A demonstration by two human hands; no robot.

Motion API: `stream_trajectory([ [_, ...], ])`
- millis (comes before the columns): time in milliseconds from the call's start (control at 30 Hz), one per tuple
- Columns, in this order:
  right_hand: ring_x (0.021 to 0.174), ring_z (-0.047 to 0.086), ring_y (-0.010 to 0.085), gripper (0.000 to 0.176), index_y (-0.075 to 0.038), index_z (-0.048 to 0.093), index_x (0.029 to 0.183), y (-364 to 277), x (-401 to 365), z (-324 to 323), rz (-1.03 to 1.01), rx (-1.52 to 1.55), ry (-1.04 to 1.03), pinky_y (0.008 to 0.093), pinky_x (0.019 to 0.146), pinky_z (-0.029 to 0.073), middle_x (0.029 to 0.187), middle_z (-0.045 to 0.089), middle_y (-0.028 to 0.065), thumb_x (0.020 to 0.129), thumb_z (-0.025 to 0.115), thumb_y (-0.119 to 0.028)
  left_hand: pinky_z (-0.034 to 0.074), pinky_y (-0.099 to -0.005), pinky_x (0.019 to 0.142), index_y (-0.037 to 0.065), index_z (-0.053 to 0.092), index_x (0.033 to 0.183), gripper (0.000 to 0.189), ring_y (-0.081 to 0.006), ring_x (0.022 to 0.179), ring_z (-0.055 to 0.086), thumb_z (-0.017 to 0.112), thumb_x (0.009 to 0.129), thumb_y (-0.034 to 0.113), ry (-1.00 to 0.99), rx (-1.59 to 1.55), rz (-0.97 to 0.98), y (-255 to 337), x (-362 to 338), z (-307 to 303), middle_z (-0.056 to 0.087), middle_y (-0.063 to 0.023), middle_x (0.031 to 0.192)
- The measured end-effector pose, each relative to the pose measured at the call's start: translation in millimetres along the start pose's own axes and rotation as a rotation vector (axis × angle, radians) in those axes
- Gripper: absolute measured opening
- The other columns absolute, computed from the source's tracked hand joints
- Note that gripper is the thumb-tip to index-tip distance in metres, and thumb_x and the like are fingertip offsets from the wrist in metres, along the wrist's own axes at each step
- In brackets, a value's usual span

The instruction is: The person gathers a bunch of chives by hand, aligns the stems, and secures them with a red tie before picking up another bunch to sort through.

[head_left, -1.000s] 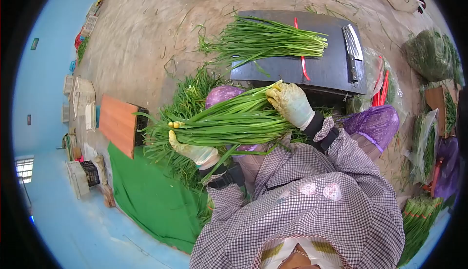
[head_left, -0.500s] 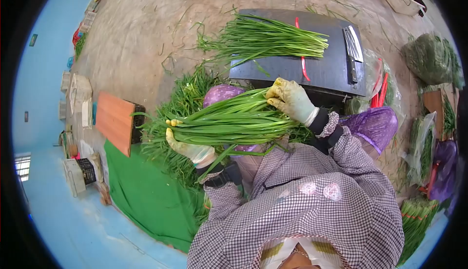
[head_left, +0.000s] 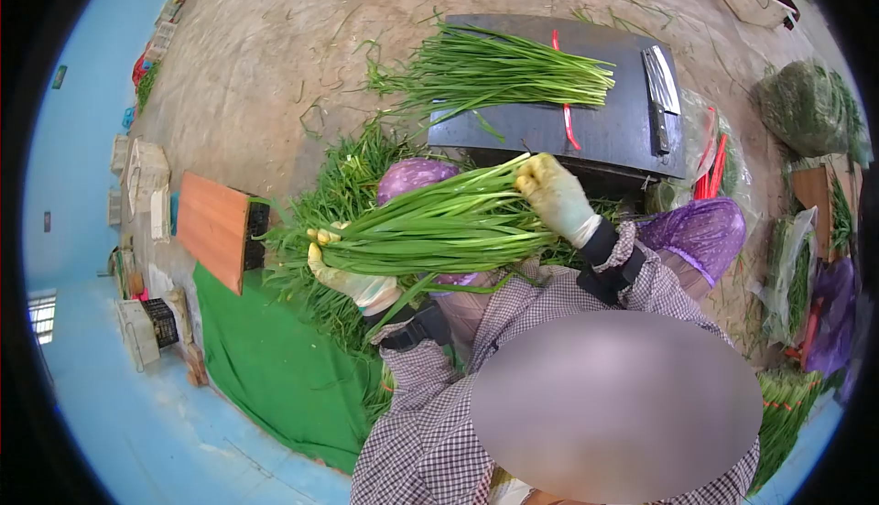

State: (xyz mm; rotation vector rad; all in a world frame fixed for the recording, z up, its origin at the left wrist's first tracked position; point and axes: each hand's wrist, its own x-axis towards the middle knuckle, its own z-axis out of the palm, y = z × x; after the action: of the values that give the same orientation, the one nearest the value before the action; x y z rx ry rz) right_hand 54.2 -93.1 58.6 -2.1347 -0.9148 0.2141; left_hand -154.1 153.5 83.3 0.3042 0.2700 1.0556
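Note:
A loose bunch of long green garlic chives [head_left: 439, 230] lies across my lap, leaf tips to the left. My gloved left hand [head_left: 352, 281] is wrapped round its leafy end, fingers on top and thumb below. At the bunch's right end, my gloved right hand [head_left: 557, 198] is closed in a pinch on chive stems; its fingertips are partly hidden. Beyond my knees, a second pile of chives [head_left: 513, 70] rests on a dark board [head_left: 632, 143], over a red tie strip [head_left: 569, 128]. A broad-bladed knife [head_left: 660, 88] lies at the board's right side.
Loose chives [head_left: 320, 304] are heaped beneath and left of my lap. Further left are an orange-brown panel [head_left: 212, 230] and a green cloth [head_left: 275, 368]. Red strips [head_left: 713, 171] sit by the board's right. Bagged greens [head_left: 806, 107] and tied bundles [head_left: 787, 413] stand at far right.
My right hand has shifted slightly right and toward me, along the stem end. My left hand keeps its grip with little movement. A grey blur now covers my chest area.

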Motion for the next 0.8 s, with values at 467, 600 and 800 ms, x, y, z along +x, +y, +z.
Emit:
stream_trajectory([
  [467,0.081,0.066,0.0305,0.023,-0.011,0.073,0.098,22,-59,-82,0.043,-0.3,-0.109,0.0405,0.07,0.053,0.089,0.064,0.0091,0.09,0.066,-0.031,0.055,-0.0352,0.076,0.01,0.067,0.095,0.029,-0.0179,0.085,0.065,0.052,0.096,0.034,0.298,0.109,0.085,1,-1,-3,0.068,-0.0051,0.093],
  [600,0.093,0.065,0.0324,0.039,-0.01,0.07,0.111,1,-26,-28,-0.034,0.044,-0.167,0.0417,0.08,0.052,0.099,0.066,0.0128,0.092,0.064,-0.044,0.056,-0.0385,0.077,0.011,0.067,0.094,0.03,-0.0194,0.084,0.065,0.052,0.095,0.037,0.159,0.212,-0.017,4,3,-19,0.068,-0.0055,0.093],
  [800,0.11,0.06,0.0185,0.038,0.001,0.063,0.122,-20,11,29,0.208,1.005,-0.361,0.0329,0.096,0.048,0.116,0.068,0.0072,0.097,0.065,-0.027,0.055,-0.0329,0.088,0.011,0.067,0.108,0.028,-0.0154,0.094,0.065,0.05,0.099,0.031,-0.067,0.129,-0.014,5,-4,-21,0.067,-0.0035,0.1],
])
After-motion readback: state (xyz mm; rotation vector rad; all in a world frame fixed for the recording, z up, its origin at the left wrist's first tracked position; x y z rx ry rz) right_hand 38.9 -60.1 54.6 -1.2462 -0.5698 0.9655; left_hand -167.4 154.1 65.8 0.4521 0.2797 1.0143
